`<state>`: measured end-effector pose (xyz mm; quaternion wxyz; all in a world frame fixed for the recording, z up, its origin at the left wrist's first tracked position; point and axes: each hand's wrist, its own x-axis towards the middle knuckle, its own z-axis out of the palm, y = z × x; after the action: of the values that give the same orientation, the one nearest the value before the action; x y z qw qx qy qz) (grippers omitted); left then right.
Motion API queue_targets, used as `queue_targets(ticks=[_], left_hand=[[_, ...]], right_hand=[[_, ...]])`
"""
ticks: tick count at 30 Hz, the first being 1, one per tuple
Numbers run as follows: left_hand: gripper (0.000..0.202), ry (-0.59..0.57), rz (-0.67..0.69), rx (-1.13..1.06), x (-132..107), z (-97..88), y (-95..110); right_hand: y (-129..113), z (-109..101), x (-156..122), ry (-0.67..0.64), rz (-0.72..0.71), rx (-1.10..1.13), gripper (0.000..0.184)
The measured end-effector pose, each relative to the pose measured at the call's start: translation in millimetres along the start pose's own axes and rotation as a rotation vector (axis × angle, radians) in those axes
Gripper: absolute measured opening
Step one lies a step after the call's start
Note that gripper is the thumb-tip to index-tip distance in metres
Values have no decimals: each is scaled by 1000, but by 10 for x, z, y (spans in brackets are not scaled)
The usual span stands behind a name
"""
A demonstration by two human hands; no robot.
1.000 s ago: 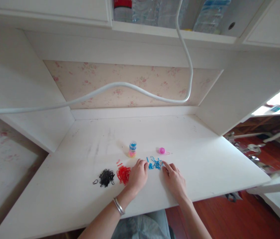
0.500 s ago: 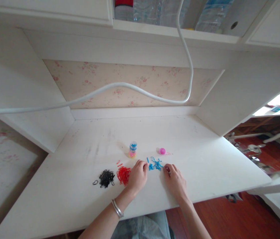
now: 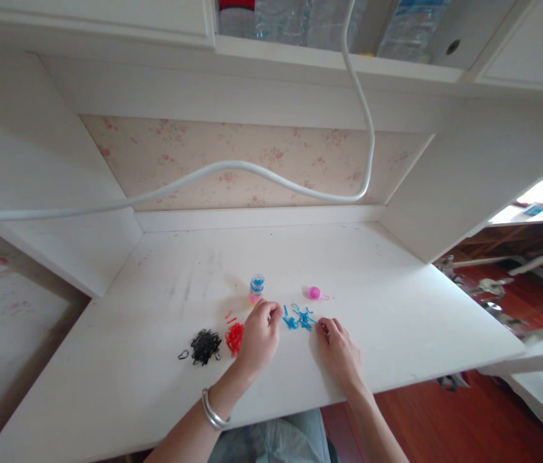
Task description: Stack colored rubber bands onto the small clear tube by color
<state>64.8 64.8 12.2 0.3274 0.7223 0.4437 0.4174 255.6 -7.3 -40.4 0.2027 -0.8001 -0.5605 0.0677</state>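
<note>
My left hand [image 3: 260, 333], a silver bangle on its wrist, is raised a little over the table with thumb and fingertips pinched together; whatever they hold is too small to see. Just behind it stands a small clear jar [image 3: 257, 285] with blue on top and pink and yellow below. The left hand partly covers a pile of red rubber bands [image 3: 234, 338]. My right hand [image 3: 339, 349] rests at the right edge of some loose blue rubber bands [image 3: 305, 318], fingers curled closed, and their content cannot be made out. Left of the red pile lie black rubber bands [image 3: 205, 347].
A pink ball-shaped piece [image 3: 314, 293] with a thin tail lies behind the blue bands. A white cable [image 3: 242, 165] hangs across the view in front of the white cabinet. The white table [image 3: 410, 321] ends at a front edge near my lap.
My left hand has moved left and slightly up, away from the blue bands toward the jar, covering more of the red pile. The right hand has stayed in place.
</note>
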Motion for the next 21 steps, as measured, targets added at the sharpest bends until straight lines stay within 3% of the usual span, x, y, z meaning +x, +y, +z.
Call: queue_targets(ticks=[4,8,21], left_hand=[[21,152,29,21,275,-290,111],[23,235,38,74,492,-451,73],[26,176,39,157,531,-505,-20]], right_hand=[[1,0,4,-8,9,-2,30],[0,1,7,-15,25,5,30],[4,2,15,-17,39,40,32]])
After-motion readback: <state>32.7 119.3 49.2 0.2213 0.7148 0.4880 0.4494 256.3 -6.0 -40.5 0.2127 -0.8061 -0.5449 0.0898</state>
